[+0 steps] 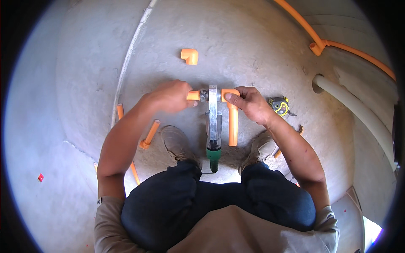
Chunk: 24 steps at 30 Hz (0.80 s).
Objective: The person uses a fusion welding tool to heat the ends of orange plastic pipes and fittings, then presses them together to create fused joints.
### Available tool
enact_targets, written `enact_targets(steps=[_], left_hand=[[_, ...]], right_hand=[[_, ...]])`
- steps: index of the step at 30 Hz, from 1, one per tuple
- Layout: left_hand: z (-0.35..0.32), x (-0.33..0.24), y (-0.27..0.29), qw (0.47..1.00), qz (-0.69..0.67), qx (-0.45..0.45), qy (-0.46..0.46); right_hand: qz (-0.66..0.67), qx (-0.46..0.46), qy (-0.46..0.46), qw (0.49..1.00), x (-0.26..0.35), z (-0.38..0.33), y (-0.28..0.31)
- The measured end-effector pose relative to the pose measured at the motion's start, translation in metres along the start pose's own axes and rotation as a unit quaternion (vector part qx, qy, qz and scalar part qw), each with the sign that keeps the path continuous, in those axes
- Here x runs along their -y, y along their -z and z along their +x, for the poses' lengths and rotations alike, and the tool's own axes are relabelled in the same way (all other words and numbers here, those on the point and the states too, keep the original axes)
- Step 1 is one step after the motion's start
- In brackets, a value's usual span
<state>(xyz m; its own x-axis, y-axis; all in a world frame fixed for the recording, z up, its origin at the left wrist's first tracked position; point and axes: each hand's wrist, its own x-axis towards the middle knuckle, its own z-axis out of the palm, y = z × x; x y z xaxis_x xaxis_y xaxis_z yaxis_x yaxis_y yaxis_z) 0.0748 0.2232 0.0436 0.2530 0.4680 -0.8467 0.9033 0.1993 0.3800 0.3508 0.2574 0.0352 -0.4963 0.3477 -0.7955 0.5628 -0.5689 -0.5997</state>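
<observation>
Between my feet a pipe welding iron (213, 126) stands with its flat metal plate up and its green handle toward me. My left hand (171, 95) is closed around a short orange pipe piece (193, 95), whose end meets the metal socket on the plate's left side. Most of that piece is hidden by my fingers. On the opposite side my right hand (252, 104) grips an orange elbow (229, 93), thumb on its front. The elbow sits against the right-hand socket, and an orange pipe (233, 128) runs from it toward me.
A loose orange elbow (190, 56) lies farther away on the concrete floor. Beside my right forearm is a black and yellow tape measure (280, 106). An orange pipe with fitting (150, 134) lies left of my shoe. A grey pipe (358, 109) and orange piping (318, 44) run at right.
</observation>
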Motion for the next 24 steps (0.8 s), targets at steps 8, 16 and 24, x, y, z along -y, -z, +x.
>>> enact_targets(steps=[8, 16, 24], left_hand=[[0.014, 0.015, 0.007, 0.986, -0.035, 0.159, -0.026], [-0.013, 0.029, -0.043, 0.970, 0.077, -0.219, -0.067], [-0.084, 0.006, -0.082, 0.964, -0.018, 0.068, -0.256]], right_hand=[[-0.065, -0.009, 0.056, 0.996, -0.004, 0.002, -0.002], [-0.044, 0.017, 0.035, 0.998, -0.012, 0.010, 0.007], [0.134, 0.042, -0.052, 0.989, -0.016, 0.009, 0.011]])
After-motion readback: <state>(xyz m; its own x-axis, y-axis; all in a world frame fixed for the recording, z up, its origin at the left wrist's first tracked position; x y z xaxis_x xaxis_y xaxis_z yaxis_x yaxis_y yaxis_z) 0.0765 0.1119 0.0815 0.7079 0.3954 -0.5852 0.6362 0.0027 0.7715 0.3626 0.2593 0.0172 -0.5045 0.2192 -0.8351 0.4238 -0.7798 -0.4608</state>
